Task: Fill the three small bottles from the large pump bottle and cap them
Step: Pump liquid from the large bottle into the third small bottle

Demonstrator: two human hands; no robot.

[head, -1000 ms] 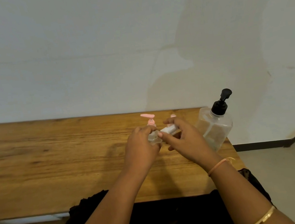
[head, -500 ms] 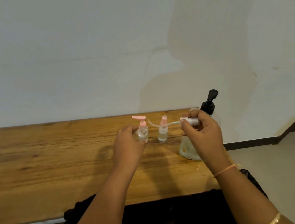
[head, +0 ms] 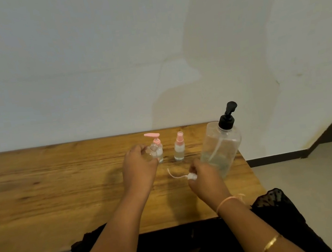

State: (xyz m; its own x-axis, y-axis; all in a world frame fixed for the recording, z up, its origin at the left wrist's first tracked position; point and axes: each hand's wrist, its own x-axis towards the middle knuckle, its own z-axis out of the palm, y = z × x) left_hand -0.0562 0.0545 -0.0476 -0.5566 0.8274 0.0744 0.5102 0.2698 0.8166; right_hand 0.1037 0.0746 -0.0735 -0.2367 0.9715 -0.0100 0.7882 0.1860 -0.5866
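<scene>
My left hand (head: pixel 140 167) grips a small clear bottle (head: pixel 152 151) with its neck uncapped, held just above the wooden table (head: pixel 43 193). Right behind it stands a small bottle with a pink pump top (head: pixel 157 145). A small bottle with a pink spray cap (head: pixel 179 149) stands to its right. My right hand (head: pixel 206 178) pinches a white cap with a thin dip tube (head: pixel 189 176), low over the table in front of the large clear pump bottle (head: pixel 222 146) with a black pump head.
The table ends close to the right of the large bottle, with floor beyond. A white wall runs along the back edge of the table. Dark clothing shows below the near edge.
My right hand has carried the white cap and tube from beside the large bottle's pump down toward the table. The left hand still holds the open small bottle.
</scene>
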